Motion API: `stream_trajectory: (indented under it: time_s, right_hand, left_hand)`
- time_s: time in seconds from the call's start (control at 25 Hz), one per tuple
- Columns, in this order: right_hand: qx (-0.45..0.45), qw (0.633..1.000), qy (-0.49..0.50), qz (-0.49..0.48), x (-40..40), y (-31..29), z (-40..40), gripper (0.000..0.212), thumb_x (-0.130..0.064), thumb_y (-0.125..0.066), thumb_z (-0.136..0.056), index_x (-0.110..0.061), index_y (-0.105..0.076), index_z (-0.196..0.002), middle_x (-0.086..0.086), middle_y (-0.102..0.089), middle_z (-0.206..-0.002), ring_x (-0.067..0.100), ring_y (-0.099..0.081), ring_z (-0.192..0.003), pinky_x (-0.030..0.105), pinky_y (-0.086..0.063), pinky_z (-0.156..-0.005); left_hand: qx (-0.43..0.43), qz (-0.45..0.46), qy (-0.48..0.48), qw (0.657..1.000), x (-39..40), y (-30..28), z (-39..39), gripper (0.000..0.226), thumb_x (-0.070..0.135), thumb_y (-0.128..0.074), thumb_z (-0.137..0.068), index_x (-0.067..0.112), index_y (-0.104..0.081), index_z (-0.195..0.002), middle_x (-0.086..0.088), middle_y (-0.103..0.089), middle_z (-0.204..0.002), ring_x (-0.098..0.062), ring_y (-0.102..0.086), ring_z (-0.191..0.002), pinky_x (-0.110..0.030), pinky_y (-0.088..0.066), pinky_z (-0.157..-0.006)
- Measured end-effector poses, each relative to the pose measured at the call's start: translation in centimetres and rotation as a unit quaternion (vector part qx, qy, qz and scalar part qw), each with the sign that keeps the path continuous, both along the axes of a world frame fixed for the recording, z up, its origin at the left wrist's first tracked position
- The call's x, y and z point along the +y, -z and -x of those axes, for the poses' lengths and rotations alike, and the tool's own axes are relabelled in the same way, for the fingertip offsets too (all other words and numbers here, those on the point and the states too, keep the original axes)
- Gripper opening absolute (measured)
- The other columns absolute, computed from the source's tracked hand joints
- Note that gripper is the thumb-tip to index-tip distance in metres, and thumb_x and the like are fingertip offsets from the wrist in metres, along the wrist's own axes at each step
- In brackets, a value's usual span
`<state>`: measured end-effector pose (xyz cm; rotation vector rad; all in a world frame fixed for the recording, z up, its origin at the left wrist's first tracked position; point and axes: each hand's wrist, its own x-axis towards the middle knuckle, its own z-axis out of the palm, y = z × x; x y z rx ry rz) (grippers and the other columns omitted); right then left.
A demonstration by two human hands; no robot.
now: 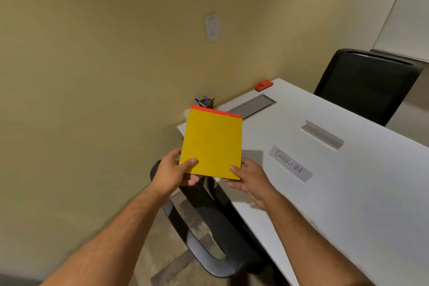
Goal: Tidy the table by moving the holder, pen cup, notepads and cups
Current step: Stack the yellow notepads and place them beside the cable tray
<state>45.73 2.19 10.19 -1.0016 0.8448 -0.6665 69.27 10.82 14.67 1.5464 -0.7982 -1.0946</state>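
A yellow notepad [212, 141] with a red top strip is held up above the near left corner of the white table [336, 193]. My left hand [174, 172] grips its lower left corner, and my right hand [249, 179] grips its lower right corner, thumbs on top. Behind the pad, at the table's far left corner, a dark pen cup [207, 102] holds several pens. A pale cup [186, 114] peeks out beside the pad's left edge, mostly hidden.
A red holder [263, 85] lies at the table's far edge. A strip labelled "CHECK-IN" [289, 163] is taped on the tabletop, near two grey recessed slots [321, 134]. A black chair [369, 86] stands behind the table. Another chair's base [209, 239] sits below my hands.
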Motion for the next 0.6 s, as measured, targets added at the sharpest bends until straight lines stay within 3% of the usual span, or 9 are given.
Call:
stream_trajectory:
  time_s: [0.16,0.4,0.6]
  right_hand:
    - [0.000,0.999,0.032,-0.010,-4.6,-0.6,-5.8,0.018,-0.013,-0.064,-0.106,-0.014,-0.065,-0.123,0.006,-0.080,-0.114,0.025,-0.081,-0.096,0.026,-0.063,-0.074]
    - [0.033,0.998,0.043,-0.020,-10.4,0.9,-9.9,0.017,-0.016,-0.057,-0.109,-0.019,-0.062,-0.125,0.003,-0.076,-0.118,0.027,-0.080,-0.100,0.030,-0.065,-0.082]
    - [0.068,0.987,0.145,-0.015,-14.1,2.8,-15.0,0.017,-0.010,-0.058,-0.108,-0.026,-0.064,-0.112,0.003,-0.075,-0.112,0.025,-0.082,-0.085,0.026,-0.065,-0.073]
  left_hand:
    - [0.006,-0.012,0.009,1.000,-5.8,-0.2,-5.7,0.037,0.020,-0.072,-0.096,0.021,-0.058,-0.131,-0.013,-0.074,-0.113,-0.033,-0.073,-0.069,-0.034,-0.064,-0.062]
    - [-0.022,-0.025,0.032,0.999,-13.8,2.3,-10.2,0.024,0.021,-0.069,-0.099,0.024,-0.061,-0.122,-0.013,-0.072,-0.109,-0.028,-0.070,-0.064,-0.034,-0.063,-0.061]
    - [-0.028,-0.042,0.078,0.996,-20.9,5.5,-14.6,0.029,0.023,-0.066,-0.101,0.018,-0.057,-0.128,-0.019,-0.071,-0.112,-0.029,-0.075,-0.069,-0.035,-0.064,-0.065]
